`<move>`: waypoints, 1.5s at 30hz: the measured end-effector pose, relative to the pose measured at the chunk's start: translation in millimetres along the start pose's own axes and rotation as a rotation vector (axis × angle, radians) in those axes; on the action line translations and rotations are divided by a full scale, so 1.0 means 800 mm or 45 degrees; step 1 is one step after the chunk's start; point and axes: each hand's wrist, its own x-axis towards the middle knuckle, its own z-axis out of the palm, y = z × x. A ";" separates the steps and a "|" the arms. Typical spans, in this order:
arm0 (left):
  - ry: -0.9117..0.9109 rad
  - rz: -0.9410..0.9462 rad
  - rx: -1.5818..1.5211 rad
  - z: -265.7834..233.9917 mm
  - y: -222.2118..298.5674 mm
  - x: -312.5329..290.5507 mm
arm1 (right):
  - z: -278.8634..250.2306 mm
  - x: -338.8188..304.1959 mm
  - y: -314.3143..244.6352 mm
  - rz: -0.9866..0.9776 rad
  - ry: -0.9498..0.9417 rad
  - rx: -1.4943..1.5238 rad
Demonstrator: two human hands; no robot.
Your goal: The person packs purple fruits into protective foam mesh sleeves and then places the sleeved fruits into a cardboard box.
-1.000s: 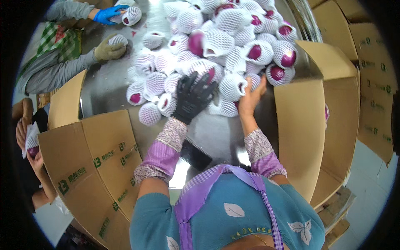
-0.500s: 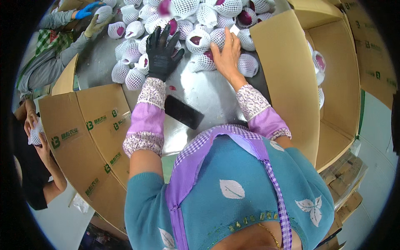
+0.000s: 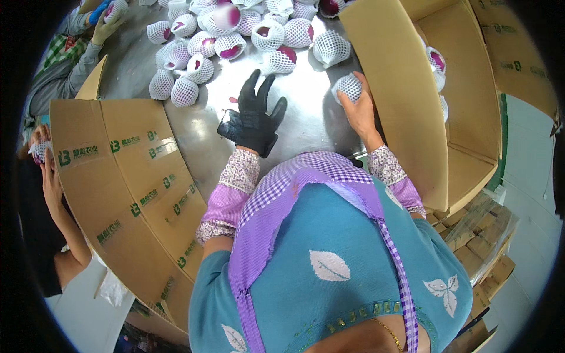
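My left hand [image 3: 254, 117], in a black glove, is spread over a dark phone [image 3: 229, 125] on the metal table; the phone's left corner shows beside the glove and the hand covers most of the rest. Whether the palm touches it I cannot tell. My bare right hand [image 3: 361, 112] has its thumb and fingers around a round fruit in a white foam net [image 3: 347, 88], close to the open carton [image 3: 400, 112] on the right. Beyond both hands lies a pile of purple-red fruit in foam nets [image 3: 229, 45], and one netted fruit [image 3: 331, 48] sits nearer the carton.
Netted fruit [image 3: 436, 61] shows inside the right carton. Another cardboard box [image 3: 126, 159] stands on the left with its flaps raised. A co-worker's gloved hands [image 3: 106, 26] hold a netted fruit at the far left; another person's bare hands [image 3: 44, 150] hold one below. Stacked cartons [image 3: 485, 241] stand lower right.
Both hands have drawn back from the pile. My left hand has come down over the phone; my right hand has taken a netted fruit toward the carton. The view has shifted slightly.
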 end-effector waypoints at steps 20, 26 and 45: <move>-0.155 -0.281 -1.229 -0.032 0.098 0.008 | 0.003 -0.032 -0.117 -0.300 -0.101 0.662; -0.067 0.251 -0.305 -0.014 0.048 -0.010 | 0.012 -0.025 -0.117 -0.680 -0.005 0.167; -0.334 -0.500 -1.780 -0.011 0.047 -0.013 | 0.002 -0.016 -0.110 0.529 -0.594 1.715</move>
